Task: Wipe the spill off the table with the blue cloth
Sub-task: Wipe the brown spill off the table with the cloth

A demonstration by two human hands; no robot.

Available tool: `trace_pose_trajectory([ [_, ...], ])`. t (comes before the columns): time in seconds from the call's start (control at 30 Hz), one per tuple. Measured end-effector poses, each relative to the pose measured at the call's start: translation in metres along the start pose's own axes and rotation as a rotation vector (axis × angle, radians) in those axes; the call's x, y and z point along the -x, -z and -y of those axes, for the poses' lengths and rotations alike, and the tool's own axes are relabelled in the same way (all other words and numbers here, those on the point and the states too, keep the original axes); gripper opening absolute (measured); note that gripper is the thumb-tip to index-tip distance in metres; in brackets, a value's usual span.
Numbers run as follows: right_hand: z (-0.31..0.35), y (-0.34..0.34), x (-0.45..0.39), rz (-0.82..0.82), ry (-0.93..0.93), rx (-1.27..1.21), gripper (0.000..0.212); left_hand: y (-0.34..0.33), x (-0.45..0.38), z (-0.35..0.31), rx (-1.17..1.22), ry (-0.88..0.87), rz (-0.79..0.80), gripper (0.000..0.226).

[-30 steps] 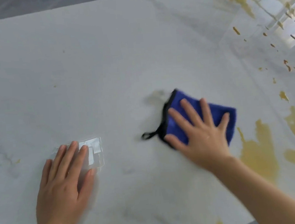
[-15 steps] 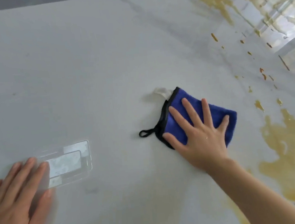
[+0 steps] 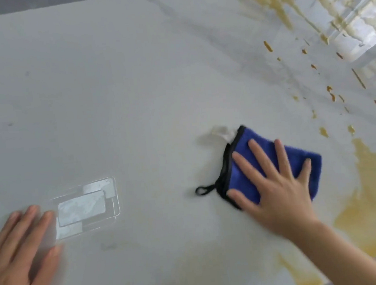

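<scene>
Spill (image 3: 370,206) of yellow-brown liquid pools on the pale marbled surface (image 3: 132,90) to the right of the blue cloth (image 3: 298,162), with droplets and streaks scattered further back toward a clear container (image 3: 358,25) at the far right. The right hand (image 3: 277,184) lies flat with fingers spread, pressing the folded cloth down rather than gripping it; its black loop and trim stick out to the left. The left hand (image 3: 19,254) rests open and flat on the surface, holding nothing, just beside a clear plastic tray (image 3: 86,208). Most of the liquid looks unwiped. The cloth is small against the pool, so one sweep may only smear it wider or push it over the near edge, and a flat palm could slip off the wet fabric.
</scene>
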State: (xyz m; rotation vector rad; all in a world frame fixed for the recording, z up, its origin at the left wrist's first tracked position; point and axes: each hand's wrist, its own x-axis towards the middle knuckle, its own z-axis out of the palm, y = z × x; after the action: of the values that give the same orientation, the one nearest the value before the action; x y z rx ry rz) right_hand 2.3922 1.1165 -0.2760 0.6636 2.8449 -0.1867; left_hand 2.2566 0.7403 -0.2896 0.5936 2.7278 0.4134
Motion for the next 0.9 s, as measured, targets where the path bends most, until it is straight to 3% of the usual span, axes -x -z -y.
trace_pose_trajectory([
  [0.07, -0.026, 0.004, -0.027, -0.032, -0.053, 0.013, 0.071, -0.006, 0.001, 0.009, -0.066, -0.022, -0.004, 0.094],
  [0.13, -0.055, 0.005, -0.040, -0.014, -0.170, 0.003, 0.070, -0.008, 0.006, 0.011, -0.129, -0.040, -0.049, 0.085],
  [0.3, -0.062, -0.002, 0.008, 0.004, -0.342, -0.056, 0.075, -0.011, 0.007, 0.016, -0.116, -0.084, -0.185, 0.070],
  [0.4, -0.017, -0.013, 0.051, 0.036, -0.205, -0.051, 0.076, -0.010, 0.005, 0.010, -0.098, -0.100, -0.232, 0.070],
  [0.5, 0.026, -0.011, 0.039, 0.021, -0.017, -0.011, 0.077, -0.008, 0.006, 0.008, -0.100, -0.081, -0.228, 0.072],
  [0.7, 0.098, -0.014, -0.014, -0.060, -0.024, -0.084, 0.076, -0.006, 0.008, 0.006, -0.107, -0.050, -0.236, 0.060],
  [0.9, 0.174, -0.041, 0.094, -0.016, 0.323, -0.065, 0.073, -0.003, 0.010, 0.002, -0.144, -0.051, -0.216, 0.077],
])
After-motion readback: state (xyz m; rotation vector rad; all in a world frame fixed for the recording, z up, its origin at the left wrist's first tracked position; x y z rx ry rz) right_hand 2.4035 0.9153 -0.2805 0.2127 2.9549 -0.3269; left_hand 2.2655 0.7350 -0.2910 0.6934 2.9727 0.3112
